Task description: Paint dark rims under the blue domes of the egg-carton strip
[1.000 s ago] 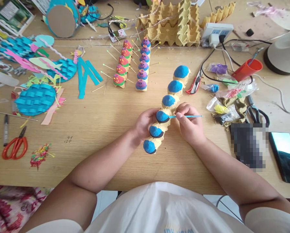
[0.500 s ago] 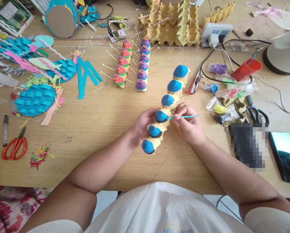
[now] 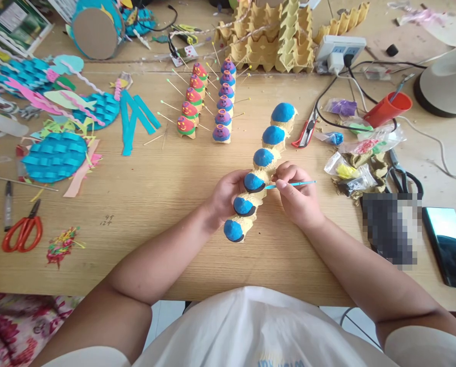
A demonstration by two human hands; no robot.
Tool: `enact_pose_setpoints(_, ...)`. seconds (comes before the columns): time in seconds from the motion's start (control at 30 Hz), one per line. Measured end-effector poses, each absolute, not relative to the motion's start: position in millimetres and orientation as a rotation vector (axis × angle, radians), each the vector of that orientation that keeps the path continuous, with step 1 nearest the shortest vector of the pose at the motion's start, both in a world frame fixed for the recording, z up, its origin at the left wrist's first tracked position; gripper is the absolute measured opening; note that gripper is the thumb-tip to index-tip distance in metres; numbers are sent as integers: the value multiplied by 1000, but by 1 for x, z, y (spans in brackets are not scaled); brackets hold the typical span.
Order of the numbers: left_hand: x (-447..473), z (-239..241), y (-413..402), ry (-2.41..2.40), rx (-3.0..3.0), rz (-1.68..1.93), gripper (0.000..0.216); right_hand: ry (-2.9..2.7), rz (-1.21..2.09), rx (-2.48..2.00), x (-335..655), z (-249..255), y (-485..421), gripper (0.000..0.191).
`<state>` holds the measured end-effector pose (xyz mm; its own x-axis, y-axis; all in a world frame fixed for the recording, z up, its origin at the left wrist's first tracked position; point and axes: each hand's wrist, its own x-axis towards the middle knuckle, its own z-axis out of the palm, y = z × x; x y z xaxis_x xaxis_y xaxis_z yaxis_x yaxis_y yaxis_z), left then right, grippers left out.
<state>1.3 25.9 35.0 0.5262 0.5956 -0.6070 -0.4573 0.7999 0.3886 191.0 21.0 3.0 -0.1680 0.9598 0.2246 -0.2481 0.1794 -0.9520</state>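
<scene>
A strip of egg carton [image 3: 272,151] with blue-topped bumps runs slantwise in front of me. The three bumps nearest me have a dark band along their lower edge. My left hand [image 3: 230,196] grips the strip from its left side, its fingertips partly hidden beneath it. In my right hand [image 3: 298,196] a thin light-blue modelling tool [image 3: 301,183] is pinched between thumb and fingers. Its tip lies at the right end of the dark band on the third bump from me; whether it touches cannot be told.
Two finished-looking egg-carton caterpillars [image 3: 223,104] with pins stand beyond the strip. A red utility knife [image 3: 307,130], clay packets [image 3: 348,171], black scissors [image 3: 403,178] and a phone [image 3: 447,244] lie right. Red-handled scissors [image 3: 23,232] and blue woven paper discs [image 3: 55,157] are left.
The tool's tip has shifted slightly right, away from the blue dome, to the end of the dark band. The left hand and the strip stay nearly still.
</scene>
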Motion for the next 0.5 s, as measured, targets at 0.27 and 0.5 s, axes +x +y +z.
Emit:
enact_pose_setpoints(0.27, -1, 32, 25, 761, 199, 622, 30, -1395, 1172, -847, 191, 10, 20, 34)
enact_pose_setpoints(0.5, 0, 31, 24, 788, 196, 649, 26, -1333, 1238, -804, 191, 7, 20, 39)
